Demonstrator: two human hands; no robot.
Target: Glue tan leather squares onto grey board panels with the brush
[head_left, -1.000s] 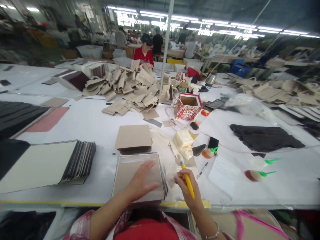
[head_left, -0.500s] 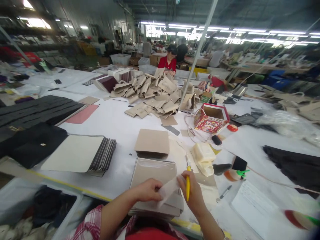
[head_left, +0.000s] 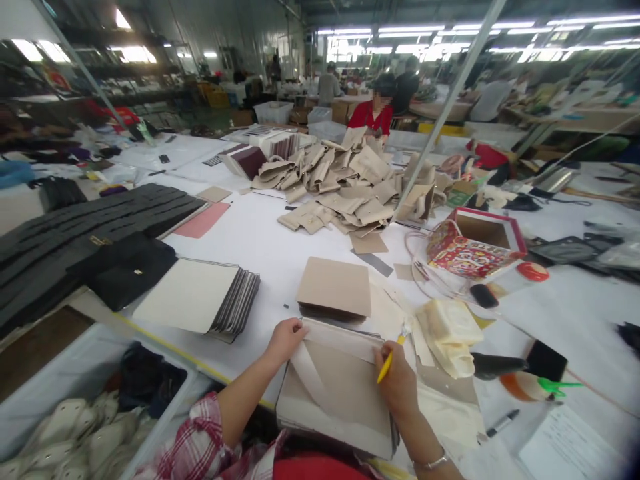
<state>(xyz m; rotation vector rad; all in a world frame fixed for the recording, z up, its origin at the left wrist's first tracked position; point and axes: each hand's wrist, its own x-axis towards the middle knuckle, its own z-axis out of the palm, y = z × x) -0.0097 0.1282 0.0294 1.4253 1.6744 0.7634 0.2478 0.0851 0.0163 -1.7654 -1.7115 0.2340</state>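
We worked at a broad white table, smooth and matte, that ran away from us under strip lights. On it, from biggest down: a long spread of black panels at far left, a loose heap of folded tan pieces mid-table, a fanned stack of cream-faced boards with dark edges, and a small squared pile of tan cardboard just beyond our hands.

Directly before us, at the table's near edge, lay the stack of grey-tan sheets, flat, roughly square, its far edge toward the cardboard pile. A pale, thin film strip ran across its top sheet, from the far-left corner diagonally down toward us. The stack sat between both hands, each resting on a far corner, so neither was clearly nearer.

Our left hand was curled, fingertips pinched at the far-left corner where the strip began. Our right hand was closed around a slim yellow tool, its pale tip pointing away and to the right, while the hand lay on the stack's right side.

Right of that sat a crumpled cream cloth, soft and creased, and a patterned red box, open-topped.
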